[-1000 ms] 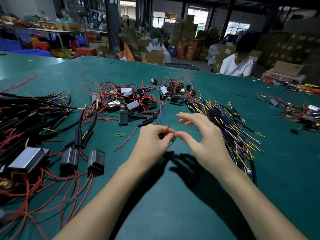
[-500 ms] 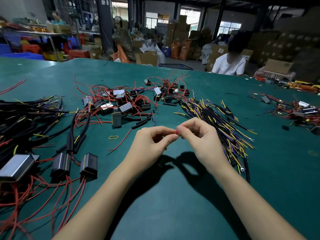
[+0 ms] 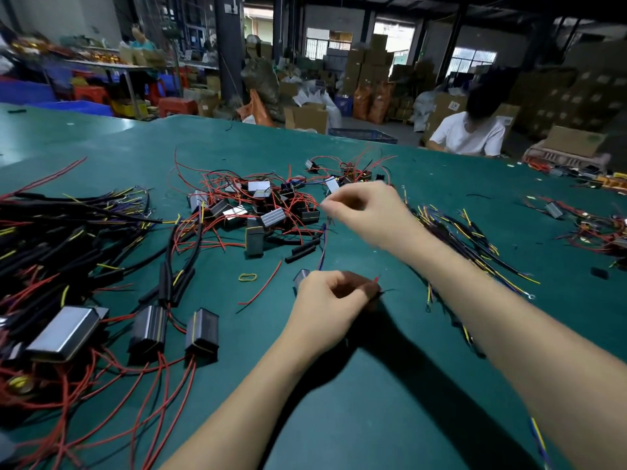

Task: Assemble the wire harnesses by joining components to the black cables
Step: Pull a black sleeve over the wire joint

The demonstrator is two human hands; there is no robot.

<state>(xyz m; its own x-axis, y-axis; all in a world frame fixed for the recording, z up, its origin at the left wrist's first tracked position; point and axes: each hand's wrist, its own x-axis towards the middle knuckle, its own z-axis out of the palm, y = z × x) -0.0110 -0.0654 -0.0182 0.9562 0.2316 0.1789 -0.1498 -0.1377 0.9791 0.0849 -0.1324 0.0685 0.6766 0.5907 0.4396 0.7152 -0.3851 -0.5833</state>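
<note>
Wire (image 3: pixel 322 244) now stretches between hands: right hand (image 3: pixel 366 212) has lifted away pinching it, left hand (image 3: pixel 325 307) grips its lower end.

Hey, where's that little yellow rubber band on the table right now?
In the head view, the yellow rubber band lies flat on the green table, just left of the left hand, beside a loose red wire.

Dim hall, bright far windows, motion blur, wide-angle bending at edges.
</note>
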